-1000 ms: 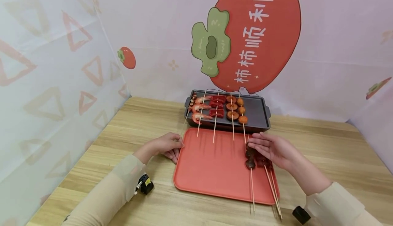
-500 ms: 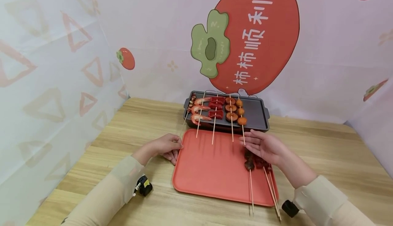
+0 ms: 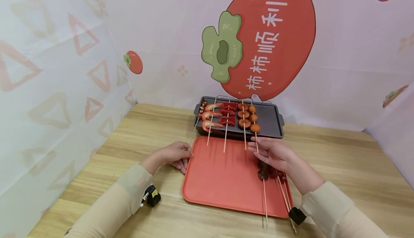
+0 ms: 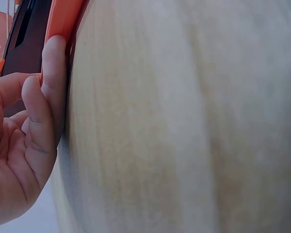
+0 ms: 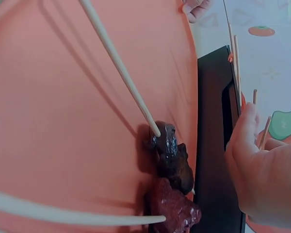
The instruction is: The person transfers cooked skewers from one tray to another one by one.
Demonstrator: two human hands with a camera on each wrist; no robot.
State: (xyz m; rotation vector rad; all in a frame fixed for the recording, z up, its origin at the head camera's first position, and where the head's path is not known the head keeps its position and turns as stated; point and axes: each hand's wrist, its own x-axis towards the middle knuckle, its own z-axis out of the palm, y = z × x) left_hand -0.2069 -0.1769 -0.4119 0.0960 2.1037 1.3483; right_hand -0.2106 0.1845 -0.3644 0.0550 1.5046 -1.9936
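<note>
At the left edge of a red tray [image 3: 223, 180], my left hand [image 3: 173, 154] pinches the rim between thumb and fingers; the left wrist view has the fingertips [image 4: 55, 48] at its side. My right hand [image 3: 273, 153] is over the tray's far right part, its fingers extended around the lower stick of the skewer of orange balls [image 3: 254, 127]. In the right wrist view that stick [image 5: 265, 132] stands between thumb and fingers, not gripped. Beneath this hand lie a dark brown meat skewer [image 3: 263, 174] and dark red meat skewers [image 3: 280, 174], partly hidden by it.
Behind the tray stands a dark grill pan [image 3: 271, 119]. On it lie skewers of shrimp [image 3: 211, 116], red squares [image 3: 228, 121] and brown round slices [image 3: 244, 123], sticks jutting over the tray. A small mixed skewer [image 3: 202, 108] lies at its left end. A printed cloth backs the wooden table [image 3: 155, 123].
My right hand has moved left from above the meat skewers to the stick of the orange ball skewer. My left hand stays at the tray's edge.
</note>
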